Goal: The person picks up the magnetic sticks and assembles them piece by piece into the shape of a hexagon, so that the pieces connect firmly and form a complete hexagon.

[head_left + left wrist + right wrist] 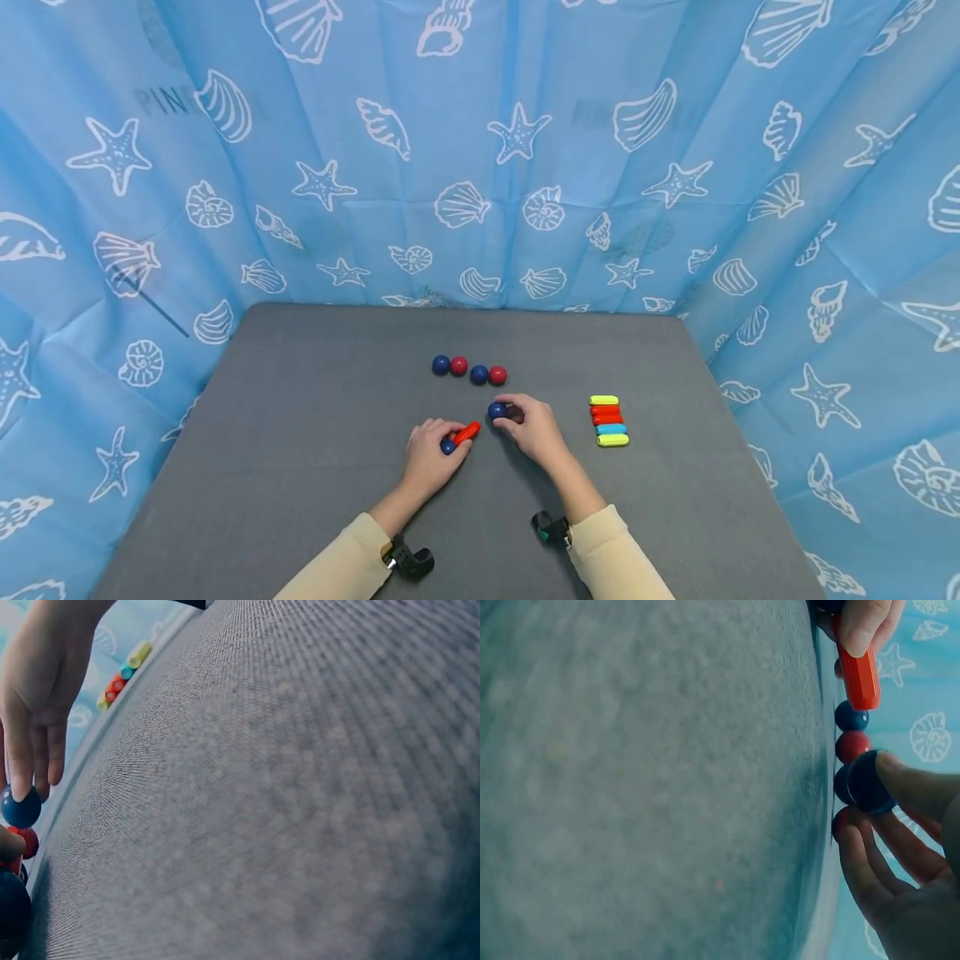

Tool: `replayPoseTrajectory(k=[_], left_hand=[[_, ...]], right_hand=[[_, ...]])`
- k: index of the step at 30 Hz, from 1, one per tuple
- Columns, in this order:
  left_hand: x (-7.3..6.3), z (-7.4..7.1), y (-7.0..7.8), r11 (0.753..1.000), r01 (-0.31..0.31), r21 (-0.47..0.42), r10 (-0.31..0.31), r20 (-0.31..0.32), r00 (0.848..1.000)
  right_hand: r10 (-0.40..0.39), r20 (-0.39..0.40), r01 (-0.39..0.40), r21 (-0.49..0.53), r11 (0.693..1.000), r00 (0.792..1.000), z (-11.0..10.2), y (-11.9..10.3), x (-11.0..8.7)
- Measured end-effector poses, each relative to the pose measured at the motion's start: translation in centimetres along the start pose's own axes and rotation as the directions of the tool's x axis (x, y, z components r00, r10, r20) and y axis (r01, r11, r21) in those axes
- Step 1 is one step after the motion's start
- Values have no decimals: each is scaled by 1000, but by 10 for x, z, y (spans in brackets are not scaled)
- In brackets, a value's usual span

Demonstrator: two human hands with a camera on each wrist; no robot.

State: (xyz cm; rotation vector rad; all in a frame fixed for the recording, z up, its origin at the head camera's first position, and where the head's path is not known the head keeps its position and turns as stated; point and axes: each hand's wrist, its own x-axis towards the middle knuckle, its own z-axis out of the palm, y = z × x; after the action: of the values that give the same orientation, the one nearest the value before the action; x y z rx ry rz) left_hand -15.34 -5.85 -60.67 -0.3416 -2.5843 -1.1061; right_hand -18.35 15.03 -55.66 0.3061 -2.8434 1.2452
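Note:
In the head view my left hand (pixel 429 458) grips a short red stick (pixel 467 433), ridged along its side in the right wrist view. A dark blue ball (pixel 447 447) sits at the stick's near end, within the same fingers; whether the two are joined I cannot tell. To the right, my right hand (pixel 538 429) pinches another blue ball (pixel 871 784) between thumb and fingers, a short gap from the stick's free end. Beyond the hands lies a row of blue and red balls, among them a blue ball (pixel 441 365) and a red ball (pixel 498 376).
Right of the right hand, several short sticks lie side by side: yellow (pixel 603 400), red, blue (pixel 611 429) and yellow. Everything rests on a grey cloth-covered table (pixel 315 375). A blue curtain (pixel 480 158) with white shells hangs behind and beside it.

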Motion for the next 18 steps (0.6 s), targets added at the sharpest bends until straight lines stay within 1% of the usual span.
replayPoseTrajectory(k=[7,12,15,18], left_hand=[[0,0,0,1000,-17,-2,17,-6,1000],[0,1,0,1000,-31,0,31,-8,999],[0,0,0,1000,-27,6,27,9,1000],[1,-1,1,1000,-8,-5,8,44,999]], right_hand=[[-71,81,72,-15,997,994,5,-5,-1],[-61,121,64,-23,998,991,7,-5,1],[-64,142,66,-11,998,988,6,-5,1],[-84,162,82,19,996,983,6,-4,2]])
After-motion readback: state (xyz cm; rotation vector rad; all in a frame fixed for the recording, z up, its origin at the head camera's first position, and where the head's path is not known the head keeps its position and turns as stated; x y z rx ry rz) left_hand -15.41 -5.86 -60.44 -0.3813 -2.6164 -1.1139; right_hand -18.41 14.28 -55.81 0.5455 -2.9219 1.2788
